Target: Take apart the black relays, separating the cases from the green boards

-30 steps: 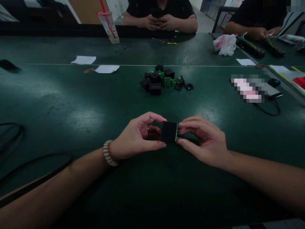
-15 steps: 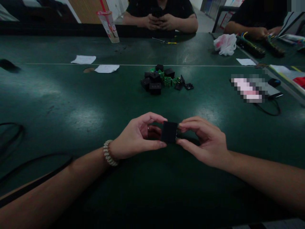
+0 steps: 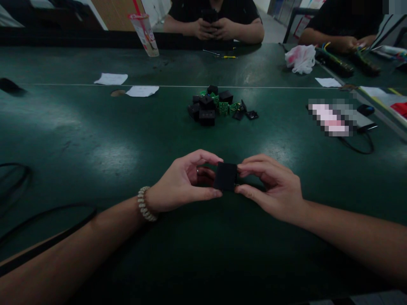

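Between my two hands is a small black plastic case [image 3: 226,176], held above the table with its flat face up. My left hand [image 3: 187,180] is closed on its left side, thumb at the near edge and index finger at the far edge. At the case's right end, my right hand [image 3: 270,186] pinches with thumb and fingertips on what looks like the edge of a small circuit board [image 3: 236,185], mostly hidden inside the case. Farther off lies a pile of black cases [image 3: 207,117] with green circuit boards [image 3: 224,108] and small black parts [image 3: 252,115].
Across the green table [image 3: 152,131], one person holds a phone [image 3: 210,16] and another handles wired parts [image 3: 335,59]. A drink cup [image 3: 146,36], papers [image 3: 143,91] and a plastic bag [image 3: 300,59] stand farther back. Black cable [image 3: 47,216] runs at the left.
The small bits that showed along the case's right edge have mostly gone from sight, and my right fingertips sit closer against the case. My left hand keeps its hold.
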A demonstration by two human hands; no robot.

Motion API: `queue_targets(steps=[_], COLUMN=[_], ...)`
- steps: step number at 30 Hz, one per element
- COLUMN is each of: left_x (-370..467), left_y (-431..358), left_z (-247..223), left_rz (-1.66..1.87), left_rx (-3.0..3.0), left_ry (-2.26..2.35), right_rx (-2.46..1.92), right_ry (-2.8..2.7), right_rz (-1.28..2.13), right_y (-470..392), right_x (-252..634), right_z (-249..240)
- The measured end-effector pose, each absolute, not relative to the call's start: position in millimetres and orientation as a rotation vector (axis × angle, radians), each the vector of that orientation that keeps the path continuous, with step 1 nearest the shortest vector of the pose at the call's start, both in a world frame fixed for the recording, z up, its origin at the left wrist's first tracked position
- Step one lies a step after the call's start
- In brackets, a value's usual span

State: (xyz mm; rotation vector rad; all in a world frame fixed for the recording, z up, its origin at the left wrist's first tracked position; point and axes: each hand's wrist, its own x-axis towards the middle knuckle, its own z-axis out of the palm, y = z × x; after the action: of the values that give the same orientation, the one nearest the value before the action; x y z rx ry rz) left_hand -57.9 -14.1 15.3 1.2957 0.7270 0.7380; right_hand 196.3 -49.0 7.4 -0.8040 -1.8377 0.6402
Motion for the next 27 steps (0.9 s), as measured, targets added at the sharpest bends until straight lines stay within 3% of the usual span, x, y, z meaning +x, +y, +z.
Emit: queue_targets(steps=[27], left_x=[-56.7], left_y=[-12.4], left_z=[19.2], left_rz=[0.650], left_rx=[1.211], left_ry=[0.790], right_rx=[-0.856], right_ry=[-1.777], right_rz=[0.726], right_y=[-45.6], right_x=[196.5], right_z=[6.3])
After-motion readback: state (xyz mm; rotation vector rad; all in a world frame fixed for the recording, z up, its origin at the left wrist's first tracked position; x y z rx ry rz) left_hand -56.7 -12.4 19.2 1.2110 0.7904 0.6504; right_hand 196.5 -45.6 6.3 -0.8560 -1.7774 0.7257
